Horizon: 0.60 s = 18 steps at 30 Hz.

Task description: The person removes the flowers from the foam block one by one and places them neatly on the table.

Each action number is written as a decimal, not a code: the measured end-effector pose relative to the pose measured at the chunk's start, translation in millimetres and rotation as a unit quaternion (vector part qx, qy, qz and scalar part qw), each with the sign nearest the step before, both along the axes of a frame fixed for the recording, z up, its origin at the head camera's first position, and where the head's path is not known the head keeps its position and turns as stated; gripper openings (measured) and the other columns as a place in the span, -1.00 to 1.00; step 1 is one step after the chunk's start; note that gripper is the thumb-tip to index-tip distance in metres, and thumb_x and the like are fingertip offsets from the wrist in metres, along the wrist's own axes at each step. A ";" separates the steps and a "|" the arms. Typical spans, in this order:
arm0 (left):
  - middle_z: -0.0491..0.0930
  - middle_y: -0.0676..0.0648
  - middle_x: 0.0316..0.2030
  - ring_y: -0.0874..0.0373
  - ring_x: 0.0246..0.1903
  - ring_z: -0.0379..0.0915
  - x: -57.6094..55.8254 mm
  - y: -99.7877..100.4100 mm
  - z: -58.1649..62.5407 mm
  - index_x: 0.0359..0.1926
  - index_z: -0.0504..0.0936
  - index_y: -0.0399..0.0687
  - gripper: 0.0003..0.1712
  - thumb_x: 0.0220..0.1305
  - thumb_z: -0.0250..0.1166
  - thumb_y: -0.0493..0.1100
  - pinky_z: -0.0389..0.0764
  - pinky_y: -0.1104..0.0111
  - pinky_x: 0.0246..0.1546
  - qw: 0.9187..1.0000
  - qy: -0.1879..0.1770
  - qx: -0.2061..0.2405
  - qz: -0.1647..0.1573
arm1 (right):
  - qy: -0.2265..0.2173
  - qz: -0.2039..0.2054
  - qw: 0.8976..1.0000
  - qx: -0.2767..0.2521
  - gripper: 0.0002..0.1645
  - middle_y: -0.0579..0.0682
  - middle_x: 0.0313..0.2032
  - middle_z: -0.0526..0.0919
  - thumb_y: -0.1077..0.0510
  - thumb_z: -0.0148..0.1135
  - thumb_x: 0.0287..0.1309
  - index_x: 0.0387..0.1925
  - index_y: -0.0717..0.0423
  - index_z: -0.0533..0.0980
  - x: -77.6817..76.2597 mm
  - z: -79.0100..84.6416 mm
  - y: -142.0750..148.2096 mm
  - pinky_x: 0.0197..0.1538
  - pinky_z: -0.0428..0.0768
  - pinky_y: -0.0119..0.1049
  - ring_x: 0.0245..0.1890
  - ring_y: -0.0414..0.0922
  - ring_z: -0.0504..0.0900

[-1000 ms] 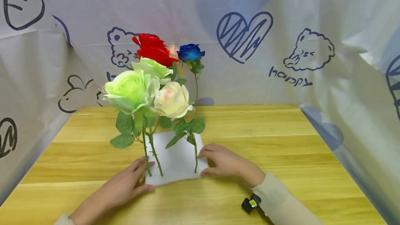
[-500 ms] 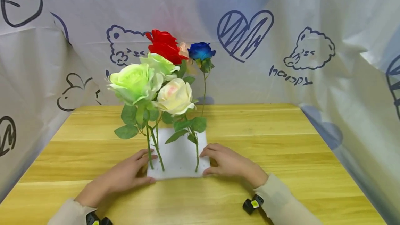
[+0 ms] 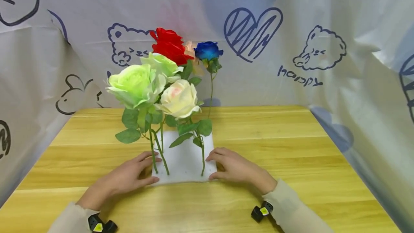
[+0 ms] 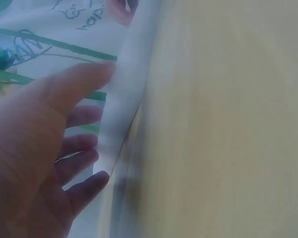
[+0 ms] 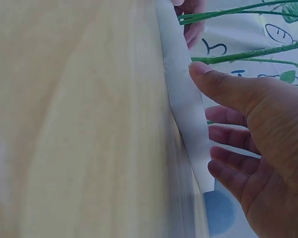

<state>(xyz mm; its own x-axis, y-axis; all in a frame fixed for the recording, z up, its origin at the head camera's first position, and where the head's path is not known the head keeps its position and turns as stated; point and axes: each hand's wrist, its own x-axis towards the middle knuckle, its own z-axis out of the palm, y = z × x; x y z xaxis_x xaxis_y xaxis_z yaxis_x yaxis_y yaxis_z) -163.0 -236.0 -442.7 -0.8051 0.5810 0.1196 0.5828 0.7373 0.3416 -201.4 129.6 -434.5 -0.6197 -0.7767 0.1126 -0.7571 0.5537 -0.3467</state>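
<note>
A white foam board lies on the table, artificial roses standing in it on green stems. My left hand holds its left side, thumb by the front corner and fingertips beside two stems. Opposite, my right hand holds the right edge between thumb and fingers. Nearest are a large pale green rose and a cream rose. Behind them rise another green rose, a red bloom, a partly hidden peach rose and a blue rose. Both wrist views show curved fingers along the board's edge.
The wooden table spreads around the board. A pale cloth with drawn hearts and bears hangs behind and along the sides. Each wrist wears a black strapped device, seen as the left device and the right device.
The board has turned slightly, its front edge now nearly level with the table's edge. The flowers swung to the right with it, and my left hand moved a little farther forward.
</note>
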 end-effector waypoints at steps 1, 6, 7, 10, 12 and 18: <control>0.34 -0.16 0.31 -0.17 0.15 0.44 0.5 0.4 -0.1 0.27 0.51 -0.01 -0.30 0.31 0.18 0.32 0.48 -0.02 0.14 1.000 0.001 -0.001 0.000 | -0.002 -0.001 1.000 0.001 -0.38 -0.08 0.09 0.50 -0.19 0.36 0.14 0.12 0.06 0.51 0.7 0.0 0.3 0.26 0.42 -0.23 0.13 -0.13 0.47; 0.31 -0.15 0.36 -0.15 0.25 0.35 3.2 -0.1 -0.3 0.35 0.44 -0.07 -0.20 0.29 0.16 0.36 0.40 -0.01 0.22 1.000 -0.004 -0.004 0.005 | -0.015 -0.006 1.000 0.006 -0.38 -0.08 0.12 0.50 -0.21 0.31 0.18 0.14 0.05 0.51 3.7 -0.1 0.3 0.28 0.41 -0.22 0.15 -0.13 0.46; 0.30 -0.15 0.37 -0.15 0.26 0.33 3.6 -0.4 -0.5 0.36 0.42 -0.08 -0.18 0.29 0.16 0.36 0.39 -0.01 0.23 1.000 -0.005 -0.004 0.006 | -0.017 -0.009 1.000 0.007 -0.39 -0.09 0.12 0.50 -0.22 0.30 0.19 0.14 0.05 0.51 3.9 0.0 0.1 0.28 0.41 -0.23 0.16 -0.14 0.46; 0.29 -0.15 0.38 -0.15 0.28 0.31 4.1 -1.1 -1.2 0.38 0.40 -0.10 -0.17 0.30 0.15 0.35 0.38 -0.02 0.23 1.000 0.000 -0.007 0.008 | -0.020 -0.017 1.000 0.007 -0.40 -0.11 0.13 0.51 -0.23 0.26 0.22 0.15 0.03 0.51 4.0 1.0 -0.4 0.28 0.40 -0.24 0.16 -0.16 0.46; 0.28 -0.16 0.38 -0.15 0.28 0.30 4.1 -1.3 -1.8 0.38 0.40 -0.10 -0.17 0.31 0.15 0.35 0.38 -0.02 0.23 1.000 0.004 -0.011 0.007 | -0.025 -0.020 0.999 0.002 -0.40 -0.12 0.12 0.51 -0.23 0.24 0.24 0.16 0.02 0.51 3.8 1.9 -0.5 0.28 0.41 -0.25 0.16 -0.17 0.46; 0.24 -0.15 0.41 -0.15 0.30 0.27 2.5 0.0 -2.3 0.40 0.36 -0.08 -0.17 0.33 0.11 0.36 0.37 -0.03 0.23 1.000 0.001 -0.013 0.010 | -0.065 -0.036 0.996 -0.057 -0.34 -0.09 0.15 0.55 -0.26 0.18 0.27 0.24 0.04 0.47 5.2 6.0 -0.5 0.26 0.44 -0.19 0.17 -0.13 0.49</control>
